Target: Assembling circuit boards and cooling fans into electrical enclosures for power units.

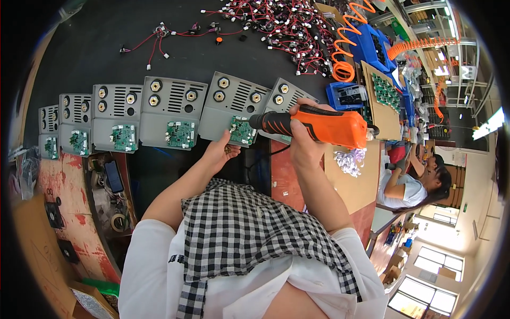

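Note:
My right hand (307,139) grips an orange and black cordless screwdriver (337,126), held level with its black nose pointing left. The tip reaches the green circuit board (241,133) on a grey bent metal panel (212,121); whether it touches a screw I cannot tell. My left hand (215,155) is at the panel's near edge, its thumb up beside the board. Small brass-coloured pieces, apparently screws (232,150), lie in its curled fingers. Just right, a similar grey panel (291,91) is partly hidden behind the screwdriver and my right hand.
Several similar panels (174,109) with boards stand in a row leftward. Red-wired connectors (287,37) are heaped at the back. An orange coiled hose (342,72) hangs near blue bins (345,95). White-purple small parts (349,161) lie on cardboard at right. A person (406,186) sits further right.

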`<state>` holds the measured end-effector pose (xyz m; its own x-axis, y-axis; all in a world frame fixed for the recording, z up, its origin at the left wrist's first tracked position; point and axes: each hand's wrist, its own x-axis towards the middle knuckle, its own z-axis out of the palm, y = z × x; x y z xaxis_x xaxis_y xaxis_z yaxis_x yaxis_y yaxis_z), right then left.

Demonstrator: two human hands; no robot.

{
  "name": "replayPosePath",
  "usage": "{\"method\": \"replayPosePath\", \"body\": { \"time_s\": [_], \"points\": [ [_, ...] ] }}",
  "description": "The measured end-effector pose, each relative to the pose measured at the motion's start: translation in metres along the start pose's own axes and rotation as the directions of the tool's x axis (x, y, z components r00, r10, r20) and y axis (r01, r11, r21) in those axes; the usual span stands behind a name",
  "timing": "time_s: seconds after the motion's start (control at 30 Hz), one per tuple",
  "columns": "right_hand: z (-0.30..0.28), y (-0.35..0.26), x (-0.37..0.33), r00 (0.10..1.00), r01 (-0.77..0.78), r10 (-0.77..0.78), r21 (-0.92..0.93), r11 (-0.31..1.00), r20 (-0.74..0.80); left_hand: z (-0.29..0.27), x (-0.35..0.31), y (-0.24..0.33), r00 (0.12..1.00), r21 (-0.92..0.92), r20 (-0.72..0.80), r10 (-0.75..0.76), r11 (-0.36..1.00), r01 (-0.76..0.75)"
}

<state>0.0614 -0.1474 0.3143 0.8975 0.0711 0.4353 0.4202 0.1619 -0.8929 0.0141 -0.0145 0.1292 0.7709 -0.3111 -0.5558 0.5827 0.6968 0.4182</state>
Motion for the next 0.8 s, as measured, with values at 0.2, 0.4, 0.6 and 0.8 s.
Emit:
{"method": "replayPosePath", "body": {
  "time_s": [0.2,0.4,0.6,0.8],
  "points": [
    [0.010,-0.008,-0.005,0.899,0.128,-0.073,-0.100,0.987,0.432,0.000,0.003,-0.002,0.997,0.040,-0.070,0.033,0.999,-0.030],
    [0.023,0.001,-0.001,0.813,0.216,-0.132,-0.084,0.973,0.567,-0.005,0.012,-0.014,0.991,-0.014,-0.113,0.066,0.998,-0.068],
    [0.020,0.012,0.012,0.911,0.024,-0.020,-0.003,1.000,0.412,0.006,0.002,-0.003,0.988,0.059,-0.137,0.065,0.997,-0.057],
    [0.022,-0.011,0.004,0.947,-0.045,0.070,-0.088,0.995,0.313,0.011,-0.004,0.001,0.992,0.061,-0.110,0.054,0.997,-0.047]
  ]
}}
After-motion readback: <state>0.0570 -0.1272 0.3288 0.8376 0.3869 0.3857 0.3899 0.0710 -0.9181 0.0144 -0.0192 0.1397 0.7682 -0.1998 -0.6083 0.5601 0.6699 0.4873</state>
